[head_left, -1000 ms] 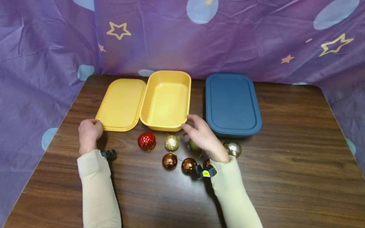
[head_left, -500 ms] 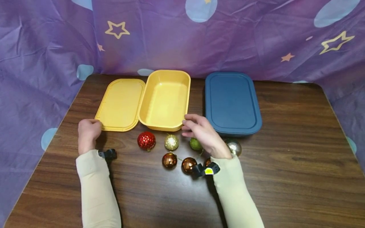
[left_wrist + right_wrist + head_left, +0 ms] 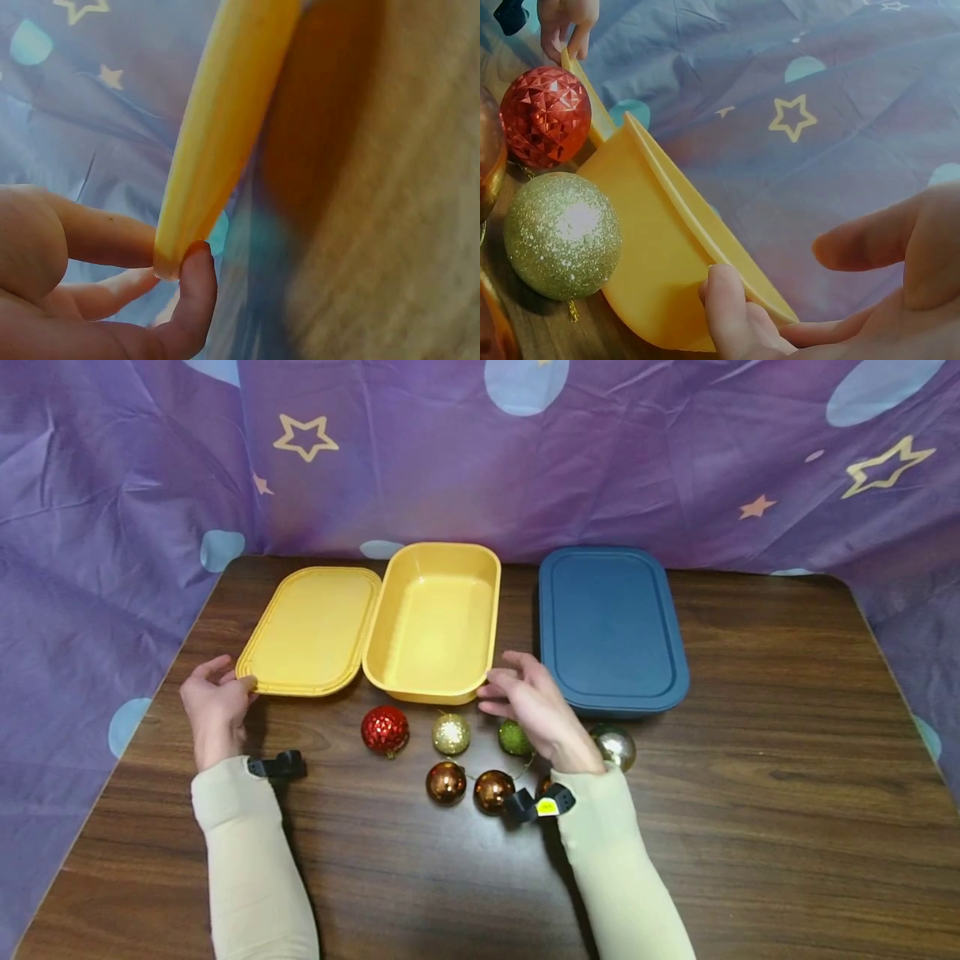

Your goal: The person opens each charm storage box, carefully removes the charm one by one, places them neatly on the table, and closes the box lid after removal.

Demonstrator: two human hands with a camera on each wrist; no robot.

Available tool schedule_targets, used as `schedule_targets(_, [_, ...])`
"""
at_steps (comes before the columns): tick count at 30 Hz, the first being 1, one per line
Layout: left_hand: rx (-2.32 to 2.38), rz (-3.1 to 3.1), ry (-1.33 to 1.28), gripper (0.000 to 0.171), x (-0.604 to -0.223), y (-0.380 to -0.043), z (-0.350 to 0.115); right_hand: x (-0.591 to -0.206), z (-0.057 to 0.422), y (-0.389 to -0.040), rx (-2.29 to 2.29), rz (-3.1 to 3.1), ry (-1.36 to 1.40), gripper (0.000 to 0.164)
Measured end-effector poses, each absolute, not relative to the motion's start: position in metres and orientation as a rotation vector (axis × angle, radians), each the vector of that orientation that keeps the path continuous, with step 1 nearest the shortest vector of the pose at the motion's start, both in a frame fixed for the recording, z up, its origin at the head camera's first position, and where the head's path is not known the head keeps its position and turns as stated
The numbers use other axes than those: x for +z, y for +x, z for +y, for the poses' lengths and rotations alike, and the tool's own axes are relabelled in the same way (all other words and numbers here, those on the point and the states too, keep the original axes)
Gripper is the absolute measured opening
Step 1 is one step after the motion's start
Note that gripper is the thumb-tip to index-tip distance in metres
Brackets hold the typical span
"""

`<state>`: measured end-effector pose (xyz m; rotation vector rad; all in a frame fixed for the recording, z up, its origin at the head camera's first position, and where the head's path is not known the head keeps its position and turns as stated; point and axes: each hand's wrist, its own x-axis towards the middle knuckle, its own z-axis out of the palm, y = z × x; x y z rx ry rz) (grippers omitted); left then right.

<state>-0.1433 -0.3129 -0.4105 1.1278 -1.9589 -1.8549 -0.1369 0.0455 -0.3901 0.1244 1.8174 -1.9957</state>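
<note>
My left hand (image 3: pixel 216 706) pinches the near left corner of a flat yellow lid (image 3: pixel 311 627). In the left wrist view, finger and thumb grip the lid (image 3: pixel 225 142) from both faces, and its edge stands a little off the table. Beside the lid sits a yellow box (image 3: pixel 435 627) with its top uncovered. My right hand (image 3: pixel 536 706) is at the near right corner of the box, its fingers loosely bent. In the right wrist view its lower fingertips touch the outer wall of the box (image 3: pixel 652 262), while another finger stays apart from it.
In front of the box lie a red ornament (image 3: pixel 386 731), a gold glitter ball (image 3: pixel 452 735), a green ball (image 3: pixel 514 737) and several brown balls (image 3: pixel 446 783). A silver ball (image 3: pixel 615 747) lies right of my wrist. A lidded blue box (image 3: pixel 611 627) stands farther right.
The near left corner of the yellow lid has risen and shifted slightly left with my left hand, whose fingers have spread. My right hand's fingers have shifted a little at the box corner.
</note>
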Motion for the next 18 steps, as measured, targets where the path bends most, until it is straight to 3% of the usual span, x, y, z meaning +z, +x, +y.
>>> schedule_targets(7, [-2.174,-1.660,1.115,0.047,-0.404,-0.142,-0.317,-0.392,0.047,-0.140,-2.040,1.715,0.123,0.058])
schedule_targets(9, [-2.301,-1.555,1.033,0.050,-0.403,-0.140,-0.319,-0.392,0.048,-0.140,-2.050,1.695,0.125,0.055])
schedule_targets(16, [-2.486,-1.096,0.695,0.019,-0.395,-0.141,-0.311,-0.393,0.049,-0.142,-2.060,1.659,0.140,0.049])
schedule_targets(18, [-2.450,-1.009,0.625,0.021,-0.390,-0.143,-0.304,-0.393,0.049,-0.142,-2.059,1.665,0.146,0.047])
